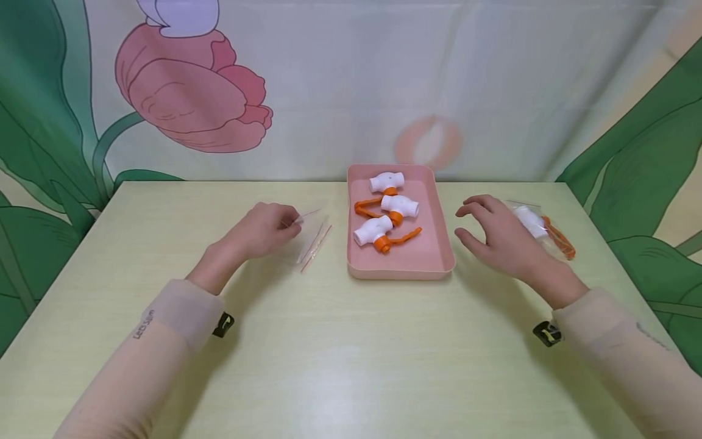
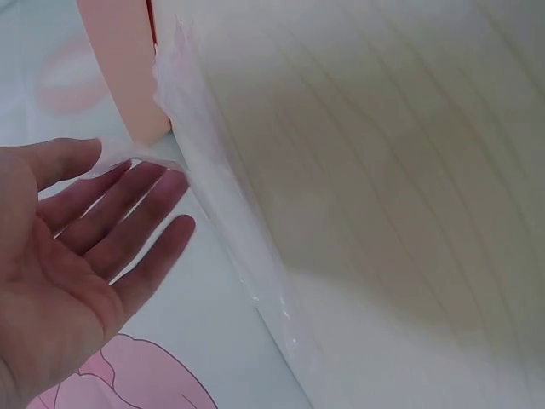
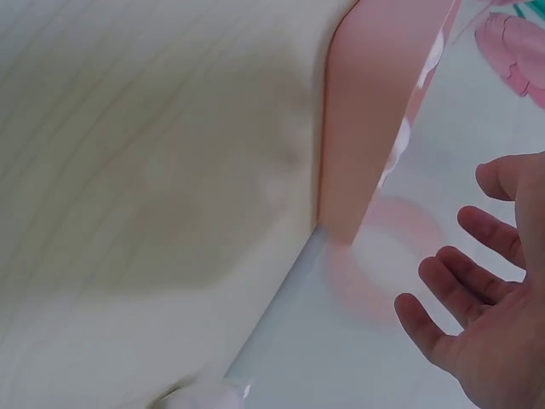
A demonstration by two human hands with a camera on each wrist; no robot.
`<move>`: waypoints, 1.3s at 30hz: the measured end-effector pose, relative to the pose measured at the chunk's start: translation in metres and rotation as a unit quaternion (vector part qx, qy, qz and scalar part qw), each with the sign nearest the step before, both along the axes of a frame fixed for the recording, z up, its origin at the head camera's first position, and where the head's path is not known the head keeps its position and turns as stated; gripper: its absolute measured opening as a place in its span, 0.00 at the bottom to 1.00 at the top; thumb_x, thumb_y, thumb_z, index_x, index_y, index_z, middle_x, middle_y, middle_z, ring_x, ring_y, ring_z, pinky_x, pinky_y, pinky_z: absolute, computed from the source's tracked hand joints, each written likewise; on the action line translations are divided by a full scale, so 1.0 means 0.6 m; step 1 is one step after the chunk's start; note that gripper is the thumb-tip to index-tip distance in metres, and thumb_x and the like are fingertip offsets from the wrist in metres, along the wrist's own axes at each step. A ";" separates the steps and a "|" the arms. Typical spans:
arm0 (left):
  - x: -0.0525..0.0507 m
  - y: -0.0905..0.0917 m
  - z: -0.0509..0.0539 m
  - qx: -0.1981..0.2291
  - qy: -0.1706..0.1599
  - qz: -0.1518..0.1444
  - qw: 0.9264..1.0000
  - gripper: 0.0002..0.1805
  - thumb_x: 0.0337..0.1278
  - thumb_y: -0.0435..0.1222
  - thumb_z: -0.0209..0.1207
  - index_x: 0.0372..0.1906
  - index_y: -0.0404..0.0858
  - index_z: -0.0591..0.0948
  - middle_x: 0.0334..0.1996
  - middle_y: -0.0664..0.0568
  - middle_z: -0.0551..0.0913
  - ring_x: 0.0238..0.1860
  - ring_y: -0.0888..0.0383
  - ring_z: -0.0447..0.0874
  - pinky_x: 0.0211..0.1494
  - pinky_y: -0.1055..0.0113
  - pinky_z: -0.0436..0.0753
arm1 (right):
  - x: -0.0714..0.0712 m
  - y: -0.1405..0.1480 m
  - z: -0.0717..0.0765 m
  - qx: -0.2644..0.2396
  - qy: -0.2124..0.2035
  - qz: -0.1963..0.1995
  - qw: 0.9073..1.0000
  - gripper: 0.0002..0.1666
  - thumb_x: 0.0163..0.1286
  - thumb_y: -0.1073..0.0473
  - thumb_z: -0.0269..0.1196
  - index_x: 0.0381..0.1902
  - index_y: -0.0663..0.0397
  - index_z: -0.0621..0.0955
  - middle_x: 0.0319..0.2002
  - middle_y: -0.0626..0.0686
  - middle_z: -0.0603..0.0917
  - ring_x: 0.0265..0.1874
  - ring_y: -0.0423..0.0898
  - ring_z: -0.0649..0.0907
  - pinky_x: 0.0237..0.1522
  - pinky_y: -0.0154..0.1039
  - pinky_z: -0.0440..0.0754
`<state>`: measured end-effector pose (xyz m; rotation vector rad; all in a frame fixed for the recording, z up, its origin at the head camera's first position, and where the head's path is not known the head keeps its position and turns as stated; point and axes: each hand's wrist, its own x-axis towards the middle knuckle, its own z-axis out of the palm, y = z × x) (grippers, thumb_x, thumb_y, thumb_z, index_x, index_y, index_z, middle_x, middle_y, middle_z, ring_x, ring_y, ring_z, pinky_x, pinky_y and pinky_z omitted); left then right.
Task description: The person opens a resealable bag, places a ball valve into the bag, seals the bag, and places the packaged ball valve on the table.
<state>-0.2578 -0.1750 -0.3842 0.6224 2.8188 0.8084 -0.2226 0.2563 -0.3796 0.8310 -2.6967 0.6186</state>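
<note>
My left hand [image 1: 269,230] is left of the pink tray [image 1: 403,259], pinching the edge of a clear plastic bag [image 1: 314,249] between thumb and fingers. In the left wrist view the bag's thin film [image 2: 226,183] lies along the table. My right hand [image 1: 501,241] is held right of the tray with fingers spread and loosely bent, with nothing in its grasp. Beside it, partly hidden behind the hand, lies another clear bag with a white and orange piece [image 1: 531,221] inside. Three white T-shaped pipe-like pieces [image 1: 373,230] with orange caps and straps lie in the tray.
The tray stands near the back edge of the pale wooden table [image 1: 329,353]. Behind the table hangs a light curtain [image 1: 340,91] printed with flowers and leaves.
</note>
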 end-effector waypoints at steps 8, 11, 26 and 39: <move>0.008 0.014 0.007 0.028 0.040 0.010 0.999 0.10 0.70 0.32 0.59 0.46 0.29 0.85 0.37 0.43 0.87 0.39 0.49 0.85 0.46 0.54 0.83 | 0.011 -0.032 0.014 0.000 -0.025 0.023 0.999 0.13 0.72 0.63 0.66 0.51 0.62 0.81 0.54 0.60 0.80 0.55 0.59 0.79 0.57 0.58 0.78; 0.013 0.021 0.010 0.031 0.051 0.019 0.998 0.09 0.69 0.30 0.59 0.46 0.29 0.85 0.34 0.44 0.86 0.33 0.51 0.81 0.40 0.58 0.82 | 0.013 -0.043 0.018 -0.013 -0.046 0.032 0.998 0.11 0.73 0.63 0.65 0.51 0.61 0.81 0.53 0.59 0.81 0.53 0.57 0.80 0.53 0.56 0.81; 0.041 0.053 0.021 0.054 0.114 0.043 0.991 0.07 0.65 0.26 0.62 0.44 0.31 0.87 0.36 0.44 0.87 0.34 0.51 0.82 0.41 0.58 0.85 | 0.020 -0.083 0.022 -0.042 -0.059 0.066 0.995 0.10 0.74 0.61 0.64 0.50 0.58 0.82 0.49 0.53 0.83 0.40 0.49 0.81 0.39 0.44 0.83; 0.063 0.088 0.030 0.078 0.123 0.018 0.989 0.08 0.61 0.25 0.67 0.44 0.32 0.87 0.32 0.48 0.86 0.30 0.53 0.81 0.36 0.62 0.85 | 0.023 -0.118 0.022 -0.091 -0.051 0.104 0.989 0.04 0.70 0.67 0.67 0.39 0.57 0.88 0.33 0.46 0.87 0.31 0.40 0.82 0.33 0.39 0.84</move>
